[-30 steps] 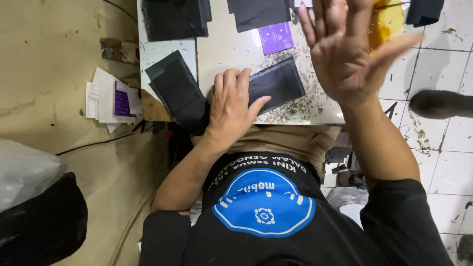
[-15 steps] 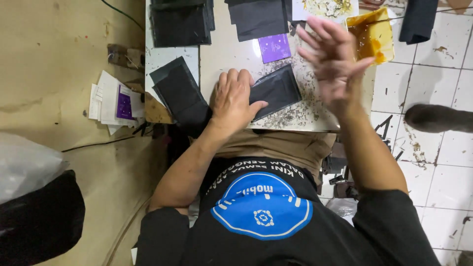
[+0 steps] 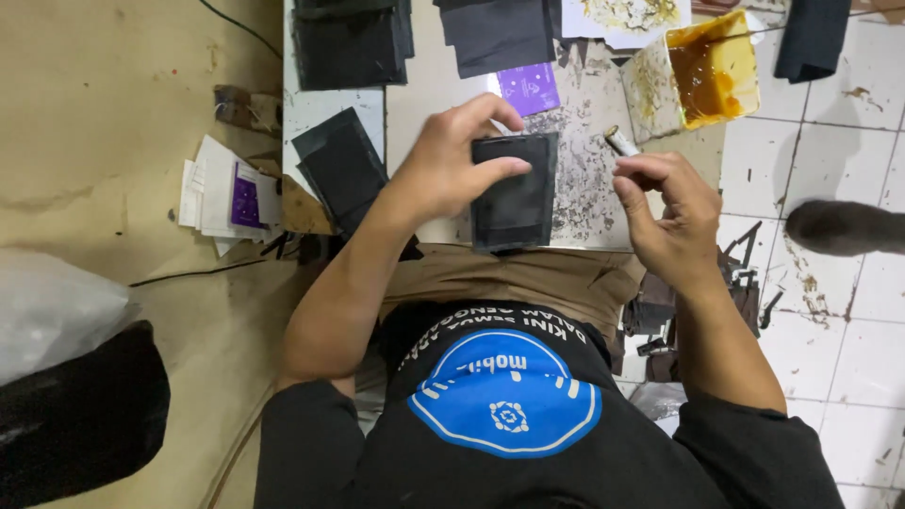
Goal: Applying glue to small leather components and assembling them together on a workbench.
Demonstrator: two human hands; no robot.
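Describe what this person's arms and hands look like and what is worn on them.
Both arms are bare from above the elbow down, coming out of short black sleeves of a black T-shirt with a round blue emblem on the chest. The left hand and right hand are bare: no gloves, and no rings, watch or wristbands show in this view.

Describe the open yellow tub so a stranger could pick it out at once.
Start at the white worktable and go to its far right corner. The square yellow tub sits there by the tiled floor, beyond the right hand. It alone holds brown liquid; its neighbours are flat black pieces.
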